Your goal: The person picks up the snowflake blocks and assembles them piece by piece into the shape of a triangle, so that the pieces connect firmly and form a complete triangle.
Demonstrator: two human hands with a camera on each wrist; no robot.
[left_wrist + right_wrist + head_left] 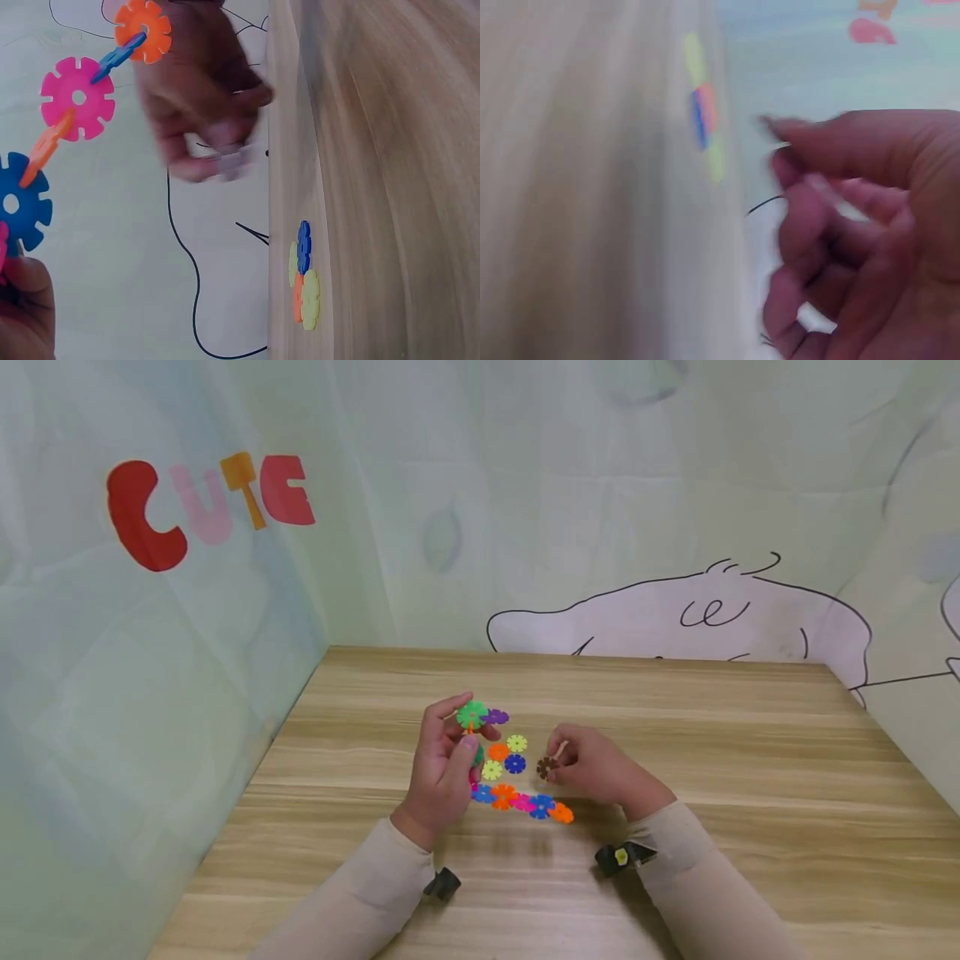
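My left hand (456,737) grips a chain of joined snowflake discs (525,802). A green disc (472,716) and a purple disc (496,717) stick out above its fingers, and orange, pink and blue discs trail to the lower right. In the left wrist view the chain shows as an orange disc (142,30), a pink disc (78,97) and a blue disc (22,204), held off the table. My right hand (561,760) sits just right of the chain and pinches a small brown disc (546,767). The right wrist view shows that hand (802,180) blurred, fingers curled.
Several loose discs (506,757), orange, blue and yellow-green, lie on the wooden table (750,760) between my hands; they also show as the loose discs (304,274). Printed fabric walls close in the table at the left, back and right.
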